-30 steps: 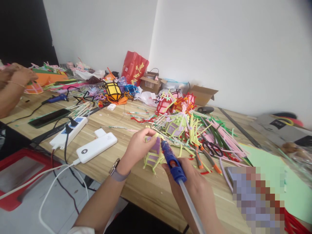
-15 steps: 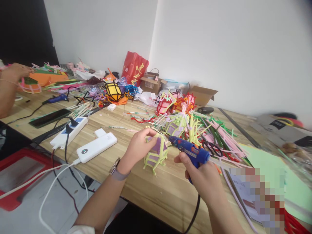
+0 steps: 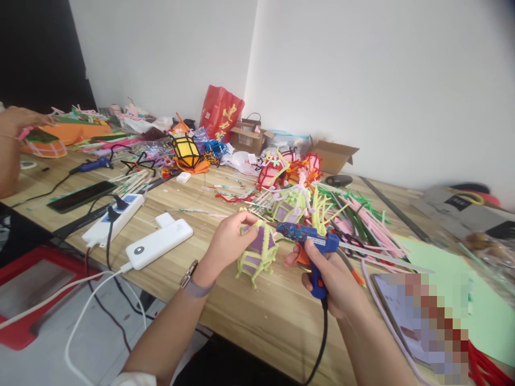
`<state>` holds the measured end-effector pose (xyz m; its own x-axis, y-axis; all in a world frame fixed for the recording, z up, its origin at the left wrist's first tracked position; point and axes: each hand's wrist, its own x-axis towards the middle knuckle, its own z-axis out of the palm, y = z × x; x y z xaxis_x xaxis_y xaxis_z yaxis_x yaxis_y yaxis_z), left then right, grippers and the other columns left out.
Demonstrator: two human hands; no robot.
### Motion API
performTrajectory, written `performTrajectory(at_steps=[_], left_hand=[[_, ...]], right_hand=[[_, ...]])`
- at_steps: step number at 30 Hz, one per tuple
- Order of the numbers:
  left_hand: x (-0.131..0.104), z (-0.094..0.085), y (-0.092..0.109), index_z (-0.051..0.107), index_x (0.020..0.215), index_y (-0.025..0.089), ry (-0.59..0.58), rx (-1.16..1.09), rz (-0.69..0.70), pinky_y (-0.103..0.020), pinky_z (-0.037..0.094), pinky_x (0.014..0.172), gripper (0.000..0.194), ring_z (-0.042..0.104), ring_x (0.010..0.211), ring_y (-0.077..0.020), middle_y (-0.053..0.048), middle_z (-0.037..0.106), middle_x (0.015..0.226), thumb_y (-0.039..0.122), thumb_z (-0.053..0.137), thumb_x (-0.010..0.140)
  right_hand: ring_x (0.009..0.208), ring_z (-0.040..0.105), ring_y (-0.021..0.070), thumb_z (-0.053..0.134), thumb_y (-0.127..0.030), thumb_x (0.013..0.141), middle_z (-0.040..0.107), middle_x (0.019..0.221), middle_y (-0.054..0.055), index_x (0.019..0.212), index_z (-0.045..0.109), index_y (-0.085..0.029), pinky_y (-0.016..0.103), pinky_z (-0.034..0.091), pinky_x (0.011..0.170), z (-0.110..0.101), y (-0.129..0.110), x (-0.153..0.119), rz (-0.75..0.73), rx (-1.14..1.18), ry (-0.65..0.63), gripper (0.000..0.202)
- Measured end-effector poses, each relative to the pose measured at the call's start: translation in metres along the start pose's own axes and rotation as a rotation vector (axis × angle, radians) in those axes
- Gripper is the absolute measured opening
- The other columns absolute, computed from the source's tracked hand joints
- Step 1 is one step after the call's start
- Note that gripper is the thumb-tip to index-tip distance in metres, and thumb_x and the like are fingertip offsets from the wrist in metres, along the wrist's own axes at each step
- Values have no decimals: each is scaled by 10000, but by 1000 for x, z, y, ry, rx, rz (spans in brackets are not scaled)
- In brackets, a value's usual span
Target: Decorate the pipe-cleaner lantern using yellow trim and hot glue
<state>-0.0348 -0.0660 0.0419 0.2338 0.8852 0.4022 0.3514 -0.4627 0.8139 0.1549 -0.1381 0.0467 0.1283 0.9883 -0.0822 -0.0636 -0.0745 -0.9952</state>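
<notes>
My left hand (image 3: 231,238) is closed on the top of a small purple and yellow-green lantern (image 3: 257,256), which stands near the table's front edge. In my right hand (image 3: 328,268) is a blue hot glue gun (image 3: 309,238), gripped by its handle, with a clear glue stick out of its back. The gun's nozzle points left at the lantern's upper right side; whether it touches I cannot tell. Behind them sits another lantern (image 3: 286,208) in matching colours, with pale purple pipe cleaners on top.
A white power bank (image 3: 161,244) and a power strip (image 3: 115,217) lie at left, cables running off the edge. Pipe cleaners (image 3: 362,220) and a phone (image 3: 406,316) are at right. A yellow lantern (image 3: 186,151) stands farther back. Another person's hand (image 3: 28,120) works at far left.
The glue gun has tilted to a more level pose, and its nozzle has shifted slightly left. My left hand and the lantern have barely moved. The other person's hand moved a little left.
</notes>
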Motion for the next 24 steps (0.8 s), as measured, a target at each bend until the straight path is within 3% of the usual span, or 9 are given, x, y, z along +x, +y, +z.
performTrajectory(at_steps=[3, 9, 13, 16, 20, 24], left_hand=[[0, 0, 1, 647, 846, 198, -3, -9, -3, -268, 479, 831, 105, 644, 885, -163, -8, 709, 911, 236, 558, 803], [-1, 0, 1, 647, 843, 200, -11, -13, -10, -266, 475, 833, 107, 644, 865, -160, -3, 709, 901, 244, 558, 803], [0, 0, 1, 648, 854, 200, -15, -6, -15, -278, 476, 843, 116, 643, 872, -166, -10, 711, 915, 250, 559, 800], [0, 0, 0, 652, 853, 200, -18, -8, -14, -280, 480, 834, 121, 643, 866, -168, -11, 711, 909, 252, 556, 801], [0, 0, 0, 652, 856, 199, -13, -9, -3, -279, 485, 823, 126, 640, 873, -172, -18, 711, 909, 261, 558, 801], [-1, 1, 0, 651, 854, 200, -5, -7, -5, -281, 483, 829, 126, 641, 865, -169, -14, 711, 910, 255, 550, 803]], right_hand=[[667, 655, 183, 663, -597, 711, 686, 695, 64, 784, 596, -181, 150, 362, 321, -3, 2, 0, -3, -16, 8, 428], [488, 554, 111, 656, -612, 706, 668, 673, 43, 773, 599, -175, 170, 368, 323, -6, 1, -1, 6, -73, 13, 446], [539, 564, 123, 658, -601, 707, 660, 671, 53, 759, 594, -171, 164, 368, 335, -6, -1, -3, -31, -110, 59, 438], [584, 584, 140, 639, -614, 716, 675, 713, 69, 776, 601, -170, 170, 380, 351, -10, 1, -1, -58, -216, 52, 450], [467, 521, 107, 610, -635, 728, 693, 762, 78, 829, 608, -165, 205, 398, 358, -17, 7, 2, -63, -372, 17, 480], [551, 565, 133, 650, -589, 728, 682, 804, 74, 836, 609, -184, 201, 404, 373, -21, 9, -3, -98, -153, 57, 421]])
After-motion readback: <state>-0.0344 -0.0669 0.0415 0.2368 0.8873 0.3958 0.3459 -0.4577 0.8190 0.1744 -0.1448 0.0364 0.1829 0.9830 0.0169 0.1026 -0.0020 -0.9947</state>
